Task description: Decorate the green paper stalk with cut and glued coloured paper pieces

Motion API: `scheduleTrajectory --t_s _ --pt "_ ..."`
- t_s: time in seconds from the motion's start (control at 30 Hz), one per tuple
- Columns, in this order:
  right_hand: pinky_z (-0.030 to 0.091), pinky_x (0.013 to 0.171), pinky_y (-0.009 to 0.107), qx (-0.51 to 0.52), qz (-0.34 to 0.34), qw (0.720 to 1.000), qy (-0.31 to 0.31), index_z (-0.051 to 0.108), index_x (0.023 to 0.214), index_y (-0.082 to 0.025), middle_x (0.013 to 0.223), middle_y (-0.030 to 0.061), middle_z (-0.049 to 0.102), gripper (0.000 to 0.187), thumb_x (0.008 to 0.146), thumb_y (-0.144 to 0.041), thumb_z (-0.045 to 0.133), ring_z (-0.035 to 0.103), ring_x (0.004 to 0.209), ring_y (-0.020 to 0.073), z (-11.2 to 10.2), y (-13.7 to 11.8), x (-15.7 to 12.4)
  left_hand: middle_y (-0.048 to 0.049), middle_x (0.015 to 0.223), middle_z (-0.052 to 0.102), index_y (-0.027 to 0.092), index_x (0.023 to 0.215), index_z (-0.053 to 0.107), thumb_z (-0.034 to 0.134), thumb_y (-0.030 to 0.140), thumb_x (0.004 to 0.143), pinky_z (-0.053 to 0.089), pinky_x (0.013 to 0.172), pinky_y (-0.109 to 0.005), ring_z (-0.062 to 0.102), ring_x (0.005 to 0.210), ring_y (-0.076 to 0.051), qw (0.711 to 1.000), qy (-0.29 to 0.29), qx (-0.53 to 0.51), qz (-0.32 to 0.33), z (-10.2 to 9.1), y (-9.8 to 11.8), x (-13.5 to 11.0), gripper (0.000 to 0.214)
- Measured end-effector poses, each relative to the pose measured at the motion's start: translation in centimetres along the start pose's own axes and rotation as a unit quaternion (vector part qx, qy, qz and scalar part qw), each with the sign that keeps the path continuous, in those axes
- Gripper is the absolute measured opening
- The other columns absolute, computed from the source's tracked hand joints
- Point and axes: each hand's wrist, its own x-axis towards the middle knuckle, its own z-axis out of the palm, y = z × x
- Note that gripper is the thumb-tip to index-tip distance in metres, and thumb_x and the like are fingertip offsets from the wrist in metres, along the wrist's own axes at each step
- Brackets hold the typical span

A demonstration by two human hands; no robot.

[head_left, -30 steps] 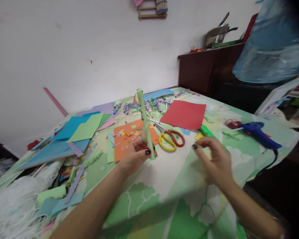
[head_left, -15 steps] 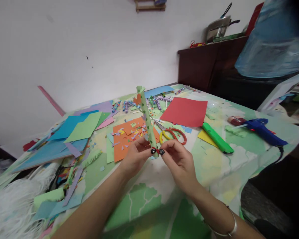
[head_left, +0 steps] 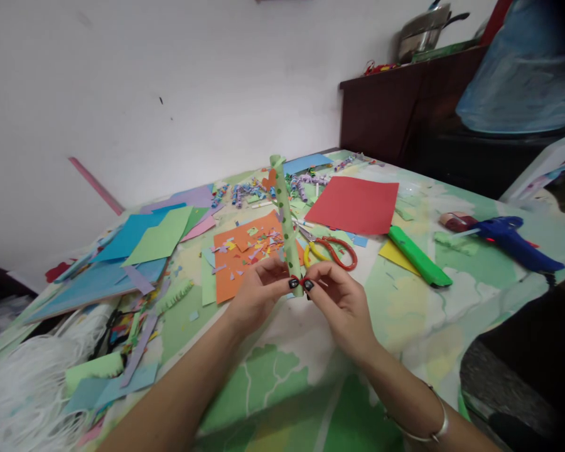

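Observation:
A rolled light-green paper tube [head_left: 286,216] with dark green dots stands nearly upright between my hands. An orange paper heart [head_left: 270,181] sticks to its upper side. Closed around the tube's lower end is my left hand [head_left: 262,290], thumb at the front. My right hand [head_left: 341,300] pinches beside that thumb, where a small red bow or tie [head_left: 301,281] shows at the tube's base. Fingers hide part of the red piece. Just behind, scissors [head_left: 332,251] with red and yellow handles lie on the table.
Orange paper [head_left: 228,267] with small scraps lies behind my left hand. Red paper [head_left: 353,204], a green utility knife [head_left: 419,256] and a blue glue gun [head_left: 518,242] are rightward. Coloured sheets [head_left: 157,242] and white shredded strands [head_left: 32,389] lie left. A dark cabinet [head_left: 405,107] stands behind.
The view has shifted slightly. The tube stands a little more upright, its top moved right. Both hands keep their hold at its lower end.

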Motion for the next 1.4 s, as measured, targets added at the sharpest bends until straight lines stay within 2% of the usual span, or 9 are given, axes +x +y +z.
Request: scheduleTrajectory --t_s 0.2,0.53,0.9,1.2,1.4 --pt "0.044 0.062 0.023 0.012 0.019 1.0 0.009 0.053 0.076 -0.019 0.074 -0.0006 0.051 0.009 0.081 -0.024 0.059 0.048 0.066 0.0103 0.07 -0.11 0.24 -0.0028 0.071 0.069 0.013 0.077 0.07 0.081 0.015 0.055 0.047 0.07 -0.029 0.062 0.067 -0.014 1.0 0.013 0.009 -0.013 -0.11 -0.14 -0.04 0.025" --pt "0.044 0.061 0.024 -0.024 0.025 0.999 0.02 0.051 0.074 -0.02 0.074 -0.0001 0.049 0.011 0.081 -0.025 0.057 0.047 0.067 0.0113 0.11 0.28 0.31 -0.0025 0.071 0.069 0.014 0.08 0.07 0.081 0.016 0.058 0.047 0.071 -0.029 0.062 0.068 -0.015 0.998 0.014 0.058 0.027 -0.58 -0.57 0.17 0.025" --pt "0.043 0.06 0.024 -0.032 0.026 0.999 0.024 0.05 0.072 -0.019 0.073 -0.0004 0.047 0.012 0.08 -0.025 0.057 0.046 0.067 0.0115 -0.02 0.36 0.31 -0.0033 0.07 0.07 0.014 0.078 0.07 0.081 0.017 0.058 0.048 0.071 -0.031 0.064 0.068 -0.016 0.998 0.02 0.061 0.016 -0.7 -0.6 0.19 0.023" --pt "0.044 0.064 0.024 0.033 0.04 0.998 0.027 0.048 0.08 -0.021 0.078 -0.0011 0.048 0.011 0.079 -0.026 0.058 0.049 0.071 0.0112 0.1 0.35 0.15 -0.0034 0.072 0.071 0.014 0.078 0.07 0.082 0.018 0.057 0.049 0.071 -0.028 0.065 0.069 -0.015 0.997 0.02 0.07 0.041 -0.35 -0.5 0.17 0.024" --pt "0.045 0.065 0.024 0.039 0.047 0.998 0.024 0.047 0.08 -0.021 0.078 -0.0015 0.047 0.014 0.077 -0.025 0.06 0.048 0.072 0.0112 0.09 0.28 0.12 -0.0036 0.073 0.071 0.015 0.079 0.071 0.081 0.018 0.059 0.05 0.069 -0.027 0.065 0.069 -0.015 0.996 0.017 0.074 0.04 -0.43 -0.47 0.1 0.022"
